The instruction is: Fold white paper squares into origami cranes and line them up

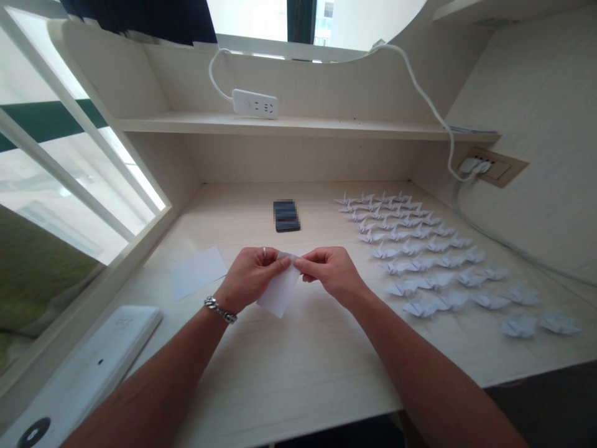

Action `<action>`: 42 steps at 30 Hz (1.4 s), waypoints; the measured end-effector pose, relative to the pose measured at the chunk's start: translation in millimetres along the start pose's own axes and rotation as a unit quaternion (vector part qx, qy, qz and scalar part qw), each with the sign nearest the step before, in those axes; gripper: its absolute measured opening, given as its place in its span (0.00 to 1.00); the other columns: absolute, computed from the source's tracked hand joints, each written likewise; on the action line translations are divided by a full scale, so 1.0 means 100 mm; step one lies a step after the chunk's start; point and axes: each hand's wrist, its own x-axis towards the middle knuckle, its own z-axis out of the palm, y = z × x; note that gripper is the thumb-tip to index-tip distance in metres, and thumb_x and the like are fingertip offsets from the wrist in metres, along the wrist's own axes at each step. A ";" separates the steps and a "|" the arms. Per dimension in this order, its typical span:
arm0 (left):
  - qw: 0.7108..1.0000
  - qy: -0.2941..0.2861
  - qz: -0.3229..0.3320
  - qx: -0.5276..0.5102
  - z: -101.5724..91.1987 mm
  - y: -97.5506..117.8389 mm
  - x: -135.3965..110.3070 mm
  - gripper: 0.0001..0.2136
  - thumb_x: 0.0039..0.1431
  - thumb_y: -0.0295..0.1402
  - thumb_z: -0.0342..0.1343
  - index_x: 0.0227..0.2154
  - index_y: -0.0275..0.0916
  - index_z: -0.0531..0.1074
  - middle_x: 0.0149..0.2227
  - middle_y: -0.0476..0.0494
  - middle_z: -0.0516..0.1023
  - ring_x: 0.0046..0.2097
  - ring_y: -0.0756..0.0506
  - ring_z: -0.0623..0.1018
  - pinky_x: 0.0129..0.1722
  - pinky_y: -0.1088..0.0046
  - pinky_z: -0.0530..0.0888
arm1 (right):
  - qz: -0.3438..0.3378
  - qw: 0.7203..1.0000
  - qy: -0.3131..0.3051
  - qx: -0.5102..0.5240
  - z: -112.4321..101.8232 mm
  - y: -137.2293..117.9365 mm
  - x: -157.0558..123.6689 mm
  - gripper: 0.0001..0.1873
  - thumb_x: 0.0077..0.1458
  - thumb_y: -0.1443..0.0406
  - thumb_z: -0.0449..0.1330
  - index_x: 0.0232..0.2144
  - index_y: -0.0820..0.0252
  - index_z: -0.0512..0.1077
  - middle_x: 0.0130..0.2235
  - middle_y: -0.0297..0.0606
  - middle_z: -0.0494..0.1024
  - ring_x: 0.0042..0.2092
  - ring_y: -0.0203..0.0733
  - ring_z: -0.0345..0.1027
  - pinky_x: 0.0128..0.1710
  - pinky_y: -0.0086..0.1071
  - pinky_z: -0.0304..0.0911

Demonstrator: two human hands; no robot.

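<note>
A folded piece of white paper (281, 294) is held up over the desk between my two hands. My left hand (252, 277), with a ring and a chain bracelet at the wrist, pinches its upper left part. At the paper's top right corner, the thumb and forefinger of my right hand (330, 269) are closed on it. Loose white paper sheets (198, 272) lie flat on the desk, left of my left hand. Rows of white folded paper cranes (410, 239) stand to the right, beyond my right forearm.
A dark phone-like object (286, 216) lies behind my hands on the desk (224, 205). At the lower left is a long white device (88, 379). A power strip (254, 104) rests on the shelf (317, 126), and a white cable (426, 96) runs to a wall socket (497, 167).
</note>
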 end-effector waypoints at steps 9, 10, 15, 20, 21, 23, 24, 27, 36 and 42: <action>0.995 0.034 -0.035 -0.082 0.07 -0.06 0.04 0.17 0.50 0.46 0.60 0.24 0.34 0.73 0.22 0.49 0.73 0.22 0.52 0.68 0.20 0.78 0.63 | 0.023 1.000 -0.008 0.005 0.00 0.01 0.01 0.16 0.41 0.56 0.70 0.24 0.66 0.77 0.20 0.36 0.74 0.23 0.34 0.66 0.26 0.30 0.63; 0.994 0.037 -0.039 -0.099 0.07 -0.06 0.04 0.17 0.51 0.46 0.60 0.23 0.35 0.71 0.21 0.50 0.72 0.22 0.52 0.68 0.20 0.78 0.63 | 0.025 1.000 -0.008 0.008 0.00 0.01 0.01 0.16 0.41 0.56 0.70 0.24 0.66 0.77 0.20 0.36 0.74 0.23 0.34 0.66 0.26 0.30 0.63; 0.982 0.042 -0.045 -0.177 0.00 -0.06 0.07 0.17 0.51 0.47 0.60 0.29 0.35 0.72 0.26 0.47 0.76 0.29 0.49 0.75 0.28 0.74 0.70 | 0.037 0.999 0.007 0.030 0.01 0.01 0.01 0.15 0.40 0.57 0.70 0.23 0.65 0.77 0.20 0.35 0.75 0.23 0.34 0.66 0.27 0.30 0.64; 0.994 -0.004 -0.034 -0.102 -0.02 -0.09 0.05 0.14 0.44 0.39 0.66 0.29 0.32 0.76 0.28 0.43 0.79 0.28 0.49 0.74 0.27 0.75 0.69 | 0.046 0.998 0.004 0.045 -0.01 0.01 0.02 0.17 0.38 0.56 0.71 0.25 0.64 0.76 0.22 0.35 0.75 0.26 0.34 0.68 0.29 0.30 0.66; 0.995 -0.004 -0.035 -0.089 -0.02 -0.08 0.04 0.13 0.45 0.39 0.66 0.29 0.32 0.76 0.28 0.43 0.79 0.28 0.49 0.75 0.27 0.75 0.68 | 0.046 0.998 -0.012 0.037 -0.02 0.01 0.02 0.17 0.38 0.56 0.71 0.26 0.64 0.77 0.23 0.35 0.75 0.26 0.34 0.68 0.29 0.30 0.66; 0.997 -0.008 -0.040 -0.069 -0.02 -0.07 0.03 0.13 0.45 0.38 0.65 0.29 0.32 0.77 0.27 0.42 0.80 0.27 0.48 0.75 0.26 0.74 0.68 | 0.048 0.998 -0.048 0.017 -0.05 0.01 0.02 0.19 0.39 0.56 0.71 0.30 0.64 0.77 0.24 0.35 0.76 0.26 0.34 0.69 0.29 0.30 0.66; 0.997 -0.016 -0.044 -0.069 -0.03 -0.06 0.03 0.12 0.45 0.38 0.65 0.30 0.33 0.78 0.27 0.42 0.80 0.27 0.48 0.75 0.26 0.74 0.68 | 0.046 0.997 -0.052 0.011 -0.05 0.02 0.02 0.19 0.39 0.56 0.70 0.30 0.65 0.77 0.25 0.36 0.76 0.26 0.34 0.69 0.29 0.30 0.66; 0.994 -0.043 -0.053 -0.084 -0.07 -0.03 0.02 0.12 0.44 0.35 0.66 0.31 0.34 0.79 0.30 0.42 0.82 0.29 0.47 0.77 0.27 0.74 0.69 | 0.033 0.998 -0.045 0.004 -0.07 0.02 0.02 0.18 0.40 0.56 0.70 0.29 0.65 0.77 0.24 0.36 0.76 0.26 0.34 0.69 0.29 0.31 0.67; 0.992 -0.058 -0.030 -0.111 -0.09 -0.05 0.01 0.10 0.44 0.33 0.66 0.31 0.35 0.79 0.27 0.44 0.81 0.28 0.48 0.76 0.25 0.75 0.69 | 0.037 0.997 -0.049 0.043 -0.07 0.03 0.01 0.16 0.39 0.59 0.71 0.31 0.63 0.80 0.23 0.36 0.78 0.25 0.35 0.71 0.28 0.30 0.69; 0.987 -0.040 -0.009 -0.159 -0.09 -0.05 0.00 0.07 0.43 0.33 0.66 0.27 0.36 0.80 0.25 0.46 0.79 0.26 0.49 0.75 0.25 0.75 0.69 | 0.069 0.987 -0.060 0.135 -0.07 -0.01 -0.01 0.14 0.36 0.65 0.71 0.31 0.61 0.81 0.23 0.37 0.79 0.27 0.38 0.74 0.31 0.33 0.72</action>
